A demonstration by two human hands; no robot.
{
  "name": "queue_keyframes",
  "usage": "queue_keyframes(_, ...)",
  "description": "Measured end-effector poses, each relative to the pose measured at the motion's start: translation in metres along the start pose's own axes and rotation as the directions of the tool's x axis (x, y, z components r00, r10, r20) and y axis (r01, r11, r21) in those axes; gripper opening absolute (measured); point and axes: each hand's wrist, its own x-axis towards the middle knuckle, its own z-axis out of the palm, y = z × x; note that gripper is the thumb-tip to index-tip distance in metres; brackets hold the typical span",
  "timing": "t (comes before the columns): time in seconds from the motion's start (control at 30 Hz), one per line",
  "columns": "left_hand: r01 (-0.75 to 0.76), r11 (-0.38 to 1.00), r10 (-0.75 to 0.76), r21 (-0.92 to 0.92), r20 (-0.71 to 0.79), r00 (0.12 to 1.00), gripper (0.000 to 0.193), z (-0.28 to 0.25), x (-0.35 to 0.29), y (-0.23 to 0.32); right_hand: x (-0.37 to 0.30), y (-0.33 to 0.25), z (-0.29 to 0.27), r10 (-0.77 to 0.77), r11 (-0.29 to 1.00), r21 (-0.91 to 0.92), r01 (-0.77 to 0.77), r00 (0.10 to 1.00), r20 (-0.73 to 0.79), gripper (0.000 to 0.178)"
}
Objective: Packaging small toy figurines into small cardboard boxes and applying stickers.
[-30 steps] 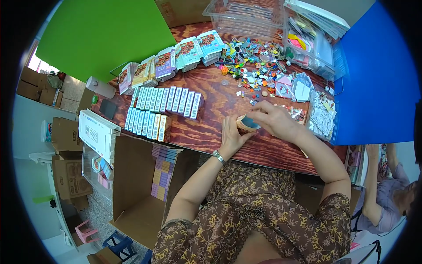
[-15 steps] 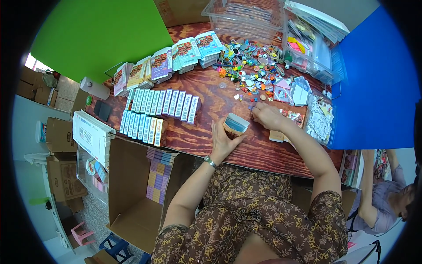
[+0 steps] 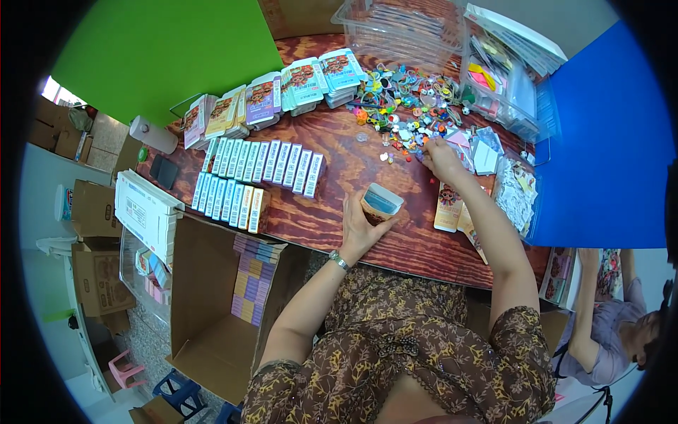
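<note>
I've got the left hand gripping the small box between thumb and fingers, open end up; I'd squeeze lightly, card could buckle. Right hand's fingers bend at the trinkets, can't tell if gripping; I'd pinch singly.

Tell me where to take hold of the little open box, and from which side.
Take the open box low on its outer walls, coming from the left, as the left grip does. Its mouth faces up toward the camera, so holding outside should leave the opening clear. The walls look thin, so squeeze lightly.
</note>
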Motion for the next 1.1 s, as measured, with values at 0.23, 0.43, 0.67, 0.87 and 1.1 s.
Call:
queue_keyframes(0.23, 0.050, 0.999, -0.050, 0.011, 0.002, 0.999, 0.082, 0.001, 0.003, 0.008, 0.009, -0.005, -0.015, -0.013, 0.992, 0.125, 0.002, 0.996, 0.092, 0.026)
queue_keyframes(0.43, 0.087, 0.990, -0.084, -0.114, 0.030, 0.996, 0.074, 0.000, 0.010, 0.014, 0.002, -0.026, -0.045, 0.216, 0.790, 0.478, -0.384, 0.904, 0.369, 0.019)
queue_keyframes(0.67, 0.063, 0.998, -0.062, -0.023, 0.057, 0.996, 0.078, 0.000, 0.010, 0.011, -0.025, -0.090, -0.122, -0.033, 0.803, 0.580, -0.140, 0.960, 0.277, 0.019)
queue_keyframes(0.87, 0.038, 0.999, -0.035, -0.030, 0.072, 0.997, 0.084, 0.005, 0.013, 0.024, -0.042, -0.128, -0.141, -0.177, 0.743, 0.666, -0.071, 0.938, 0.297, 0.019)
queue_keyframes(1.1, 0.014, 0.997, -0.010, -0.075, 0.050, 0.999, 0.085, 0.005, 0.008, 0.028, -0.053, -0.148, -0.114, -0.262, 0.900, 0.411, 0.148, 0.936, 0.237, 0.022)
